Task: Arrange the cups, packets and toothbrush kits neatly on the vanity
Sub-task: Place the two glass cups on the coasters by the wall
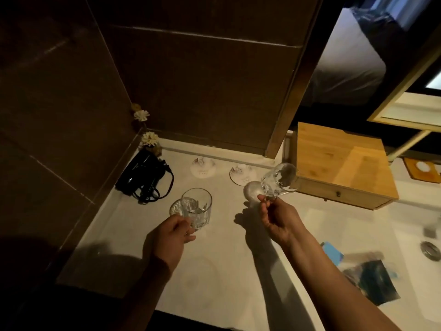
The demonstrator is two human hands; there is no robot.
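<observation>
My left hand (170, 235) grips a clear glass cup (196, 209) by its lower side, held upright just above the white vanity top (124, 230). My right hand (274, 218) pinches a second clear glass cup (278, 179) near its base and holds it tilted, mouth up and to the right, in the air. Two round white paper coasters lie near the back wall, one on the left (203, 167) and one on the right (241, 175). Dark blue packets (372, 280) lie blurred at the right, beside a light blue one (331, 253).
A black hairdryer with its coiled cord (143, 174) lies in the back left corner below a small flower decoration (149, 139). A wooden drawer box (338, 163) stands at the back right. The sink basin with its drain (430, 250) is at the far right.
</observation>
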